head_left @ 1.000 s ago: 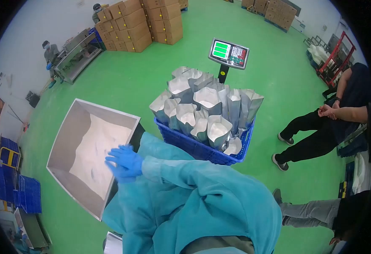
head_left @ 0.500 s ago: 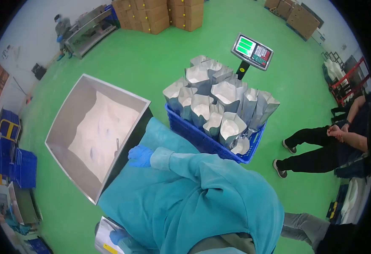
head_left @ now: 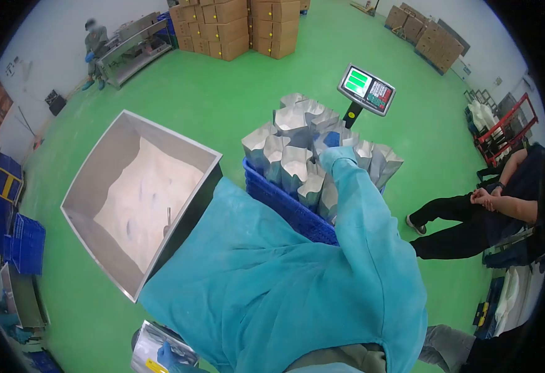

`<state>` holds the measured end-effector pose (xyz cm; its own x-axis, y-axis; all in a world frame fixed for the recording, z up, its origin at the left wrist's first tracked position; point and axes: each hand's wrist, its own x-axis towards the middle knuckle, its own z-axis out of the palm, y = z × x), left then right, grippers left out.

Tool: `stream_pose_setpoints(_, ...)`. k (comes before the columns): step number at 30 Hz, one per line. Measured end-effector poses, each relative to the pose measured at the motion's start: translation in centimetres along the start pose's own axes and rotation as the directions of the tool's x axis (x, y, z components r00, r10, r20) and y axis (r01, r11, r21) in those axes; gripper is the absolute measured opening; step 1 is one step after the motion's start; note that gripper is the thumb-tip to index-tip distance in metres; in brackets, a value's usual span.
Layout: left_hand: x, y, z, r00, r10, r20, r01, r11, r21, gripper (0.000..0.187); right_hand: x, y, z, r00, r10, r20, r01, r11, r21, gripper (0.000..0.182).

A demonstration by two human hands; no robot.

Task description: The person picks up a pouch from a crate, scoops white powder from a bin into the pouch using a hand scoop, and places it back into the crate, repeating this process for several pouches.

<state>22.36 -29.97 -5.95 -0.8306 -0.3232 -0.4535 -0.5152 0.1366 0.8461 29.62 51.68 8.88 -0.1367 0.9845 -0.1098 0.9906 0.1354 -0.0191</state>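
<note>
My right hand (head_left: 331,138), in a blue glove and mostly behind its teal cuff, is among the tops of the silver foil bags (head_left: 294,165). Its fingers are largely hidden, so their grip cannot be told. The bags stand upright and open, filled with pale powder, in a blue plastic basket (head_left: 285,208). Low at the left, my gloved left hand (head_left: 168,355) is closed at a flat silver foil bag (head_left: 151,342) with a yellow label. To the left stands a steel bin (head_left: 92,168) of pale powder (head_left: 151,193); a metal handle (head_left: 168,217) sticks up near its right wall.
A scale display (head_left: 366,90) rises behind the basket. At the right a person (head_left: 503,202) sits with hands together; grey trousers (head_left: 443,345) show lower down. Cartons (head_left: 223,28) and a distant person (head_left: 95,50) by a steel table are at the back. Blue crates (head_left: 27,242) stand far left.
My right hand has moved from beside the bin's right wall, up and right, over to the bags in the basket. My left hand stays at the flat foil bag. The view has shifted slightly.
</note>
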Motion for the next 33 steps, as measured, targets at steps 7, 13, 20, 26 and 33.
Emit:
stream_pose_setpoints(7,0.8,-1.4,-2.9,0.99,-0.021,0.137,0.024,1.0,-0.02,0.018,1.8,-1.9,-0.6,0.984,0.153,0.095,-0.163,0.981,0.107,0.012)
stream_pose_setpoints(13,3.5,-4.8,-4.6,0.981,0.028,0.189,0.001,0.988,-0.154,0.013,2.9,-2.0,-0.8,0.97,0.225,0.091,-0.241,0.933,0.267,0.02)
stream_pose_setpoints(20,-0.1,0.3,-1.8,0.996,-0.081,0.047,0.088,0.978,-0.187,0.011,7.6,-7.4,2.0,0.856,-0.308,0.415,-0.414,0.069,0.907,0.032)
stream_pose_setpoints(26,3.0,-2.6,-2.3,0.993,0.122,-0.013,-0.12,0.988,0.094,0.011,-1.4,-32.6,14.3,0.236,-0.932,0.276,-0.646,0.061,0.761,0.032)
stream_pose_setpoints(33,0.1,3.0,-3.5,0.927,0.369,-0.065,-0.338,0.9,0.276,0.017,-22.2,-41.6,17.0,0.34,-0.883,0.323,0.117,0.381,0.917,0.047)
